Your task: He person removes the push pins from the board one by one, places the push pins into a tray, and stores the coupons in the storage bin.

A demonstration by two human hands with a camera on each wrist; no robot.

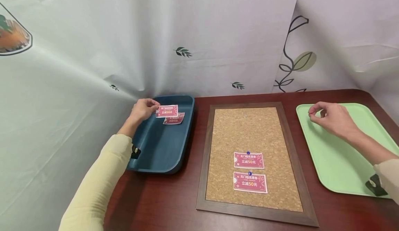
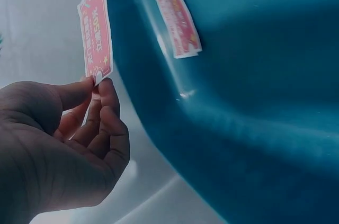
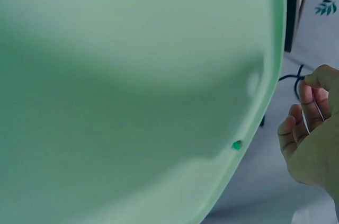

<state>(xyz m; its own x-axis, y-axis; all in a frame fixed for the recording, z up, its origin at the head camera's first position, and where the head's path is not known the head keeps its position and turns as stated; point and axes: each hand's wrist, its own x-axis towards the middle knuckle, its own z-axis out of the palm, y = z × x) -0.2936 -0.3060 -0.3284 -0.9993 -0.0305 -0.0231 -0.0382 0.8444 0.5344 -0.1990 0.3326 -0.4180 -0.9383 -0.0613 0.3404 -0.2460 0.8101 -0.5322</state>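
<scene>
Over the far end of the blue tray [image 1: 159,154], my left hand [image 1: 144,109] pinches a pink paper coupon [image 2: 96,33] by one short end, between thumb and fingers. Another coupon [image 2: 177,17] lies in that tray, partly behind the held one in the head view. My right hand [image 1: 333,118] is above the green tray [image 1: 336,154], thumb and index fingertips pinched together on a tiny pushpin mostly hidden by them. On the framed cork board [image 1: 246,130] are an upper coupon [image 1: 248,162] and a lower coupon [image 1: 250,184], each with a blue pushpin at its top edge.
A green pushpin [image 3: 237,145] lies by the green tray's rim in the right wrist view. The board lies between the two trays on a dark red table [image 1: 162,203]. A pale printed cloth [image 1: 212,33] hangs behind and at the left.
</scene>
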